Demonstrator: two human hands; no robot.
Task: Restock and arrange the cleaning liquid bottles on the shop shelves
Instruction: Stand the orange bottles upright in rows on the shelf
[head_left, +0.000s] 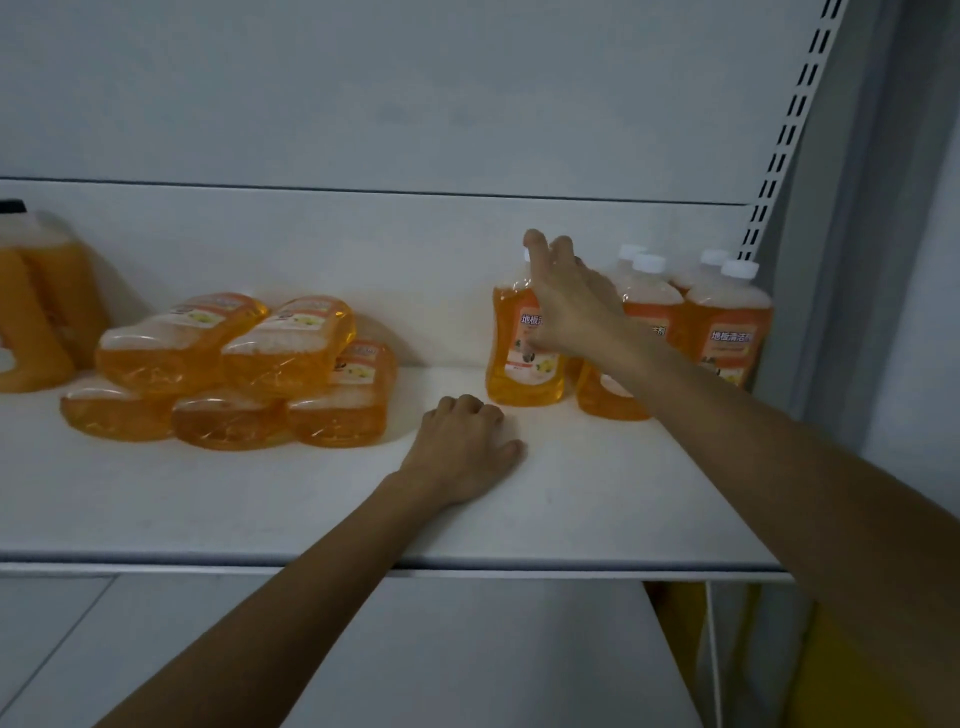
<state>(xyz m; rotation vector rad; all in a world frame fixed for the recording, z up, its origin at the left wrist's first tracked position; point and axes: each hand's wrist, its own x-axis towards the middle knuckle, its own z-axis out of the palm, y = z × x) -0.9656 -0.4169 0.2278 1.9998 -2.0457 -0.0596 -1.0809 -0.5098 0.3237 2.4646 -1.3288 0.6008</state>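
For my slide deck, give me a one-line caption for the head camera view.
Right hand reaches for an upright orange floor-cleaner bottle; left hand rests on the white shelf.

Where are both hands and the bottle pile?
left hand (460, 447), head view: back of hand.
right hand (566, 306), head view: back of hand.
bottle pile (288, 348), head view: upper right bottle's body.

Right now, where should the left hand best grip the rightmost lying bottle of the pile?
I would take the rightmost lying bottle across its broad body near the base, the left hand coming from the front right. Its base faces forward and its right flank is free; the cap end lies hidden behind.
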